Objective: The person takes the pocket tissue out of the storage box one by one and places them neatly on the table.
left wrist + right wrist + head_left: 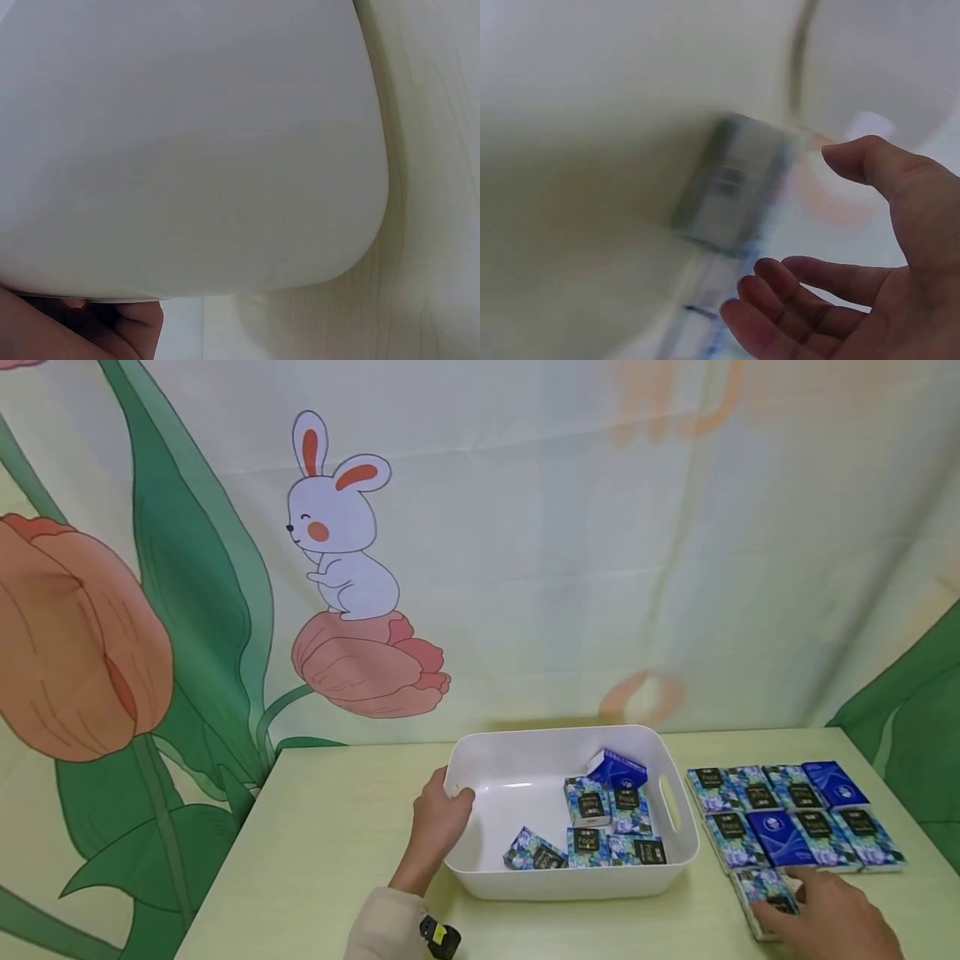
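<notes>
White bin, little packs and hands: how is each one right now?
White rectangular plastic bin: upright, open-topped, partly filled.
Blue-flowered rectangular packs in it: loosely scattered.
Dark-blue rectangular pack in it: tilted.
Blue-flowered packs and dark-blue packs on the pale wood-patterned table: laid out in rows.
Left hand: holding the bin's left end.
Right hand: open, at the nearest flowered pack.

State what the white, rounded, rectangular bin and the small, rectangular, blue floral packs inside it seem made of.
The white bin is probably plastic, smooth and slightly glossy: its corners curve seamlessly and its inside catches highlights. The floral packs look wrapped in smooth film or paper, with flat, printed faces; which is unclear.
</notes>
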A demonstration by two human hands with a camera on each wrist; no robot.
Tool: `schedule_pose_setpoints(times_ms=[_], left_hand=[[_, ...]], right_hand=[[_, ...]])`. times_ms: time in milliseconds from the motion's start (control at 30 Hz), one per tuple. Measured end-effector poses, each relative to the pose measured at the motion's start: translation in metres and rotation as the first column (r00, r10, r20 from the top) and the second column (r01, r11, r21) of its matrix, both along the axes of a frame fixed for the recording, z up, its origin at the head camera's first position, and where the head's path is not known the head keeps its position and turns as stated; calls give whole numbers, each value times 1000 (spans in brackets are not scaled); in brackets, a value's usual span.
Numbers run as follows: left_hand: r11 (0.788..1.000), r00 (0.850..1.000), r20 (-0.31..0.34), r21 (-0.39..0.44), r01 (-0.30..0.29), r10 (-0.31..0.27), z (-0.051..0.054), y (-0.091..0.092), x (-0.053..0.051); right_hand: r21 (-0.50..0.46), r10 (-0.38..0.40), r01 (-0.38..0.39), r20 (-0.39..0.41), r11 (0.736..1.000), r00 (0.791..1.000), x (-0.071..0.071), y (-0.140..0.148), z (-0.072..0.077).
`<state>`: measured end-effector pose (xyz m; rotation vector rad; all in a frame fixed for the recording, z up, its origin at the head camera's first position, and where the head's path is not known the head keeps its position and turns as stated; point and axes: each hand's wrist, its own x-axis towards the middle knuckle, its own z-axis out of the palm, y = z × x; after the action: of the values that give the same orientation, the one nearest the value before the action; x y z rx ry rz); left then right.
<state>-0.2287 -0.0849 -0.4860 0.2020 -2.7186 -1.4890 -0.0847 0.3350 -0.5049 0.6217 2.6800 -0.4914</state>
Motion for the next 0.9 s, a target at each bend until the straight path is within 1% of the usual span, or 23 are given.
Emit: schedule_pose_setpoints(times_ms=[67, 100, 133, 167, 200, 233, 300, 367, 433, 500, 633, 767, 900], left_hand=[[1000, 1000, 4, 1, -1, 1, 1, 0, 0], [1000, 1000, 3, 1, -1, 1, 1, -1, 0], [1000, 1000, 3, 1, -1, 1, 2, -1, 0], [1000, 1000, 2, 2, -3, 3, 3, -1, 0], [1000, 1000, 2, 5, -5, 5, 3, -1, 1], [1000, 1000, 0, 8, -5, 5, 3, -2, 1], [1000, 1000, -2, 15, -4, 4, 3, -2, 1], [1000, 1000, -2, 20, -4, 4, 3, -1, 1], [1000, 1000, -3, 18, -6, 6, 2, -1, 1], [1000, 1000, -6, 14, -8, 9, 3, -1, 0], [1000, 1000, -18, 11, -14, 15, 5, -3, -1], [1000, 1000, -11, 22, -13, 14, 5, -3, -1], [1000, 1000, -2, 25, -10, 10, 3, -2, 0]], right_hand=[[43, 13, -11, -53, 999, 999, -7, -6, 17], [55, 32, -27, -93, 998, 995, -11, -9, 27], [65, 54, -45, -143, 997, 988, -14, -13, 37], [70, 78, -65, -200, 995, 977, -18, -17, 47], [79, 106, -88, -254, 993, 961, -23, -21, 57], [87, 140, -119, -309, 989, 941, -27, -26, 67], [95, 204, -181, -409, 979, 889, -35, -35, 83], [103, 254, -233, -482, 967, 839, -44, -45, 96], [94, 284, -277, -525, 956, 803, -55, -55, 107], [87, 306, -311, -545, 947, 780, -68, -67, 114], [56, 354, -387, -541, 920, 763, -96, -89, 123], [34, 424, -480, -524, 877, 738, -123, -107, 122], [51, 494, -536, -470, 842, 732, -143, -122, 117]])
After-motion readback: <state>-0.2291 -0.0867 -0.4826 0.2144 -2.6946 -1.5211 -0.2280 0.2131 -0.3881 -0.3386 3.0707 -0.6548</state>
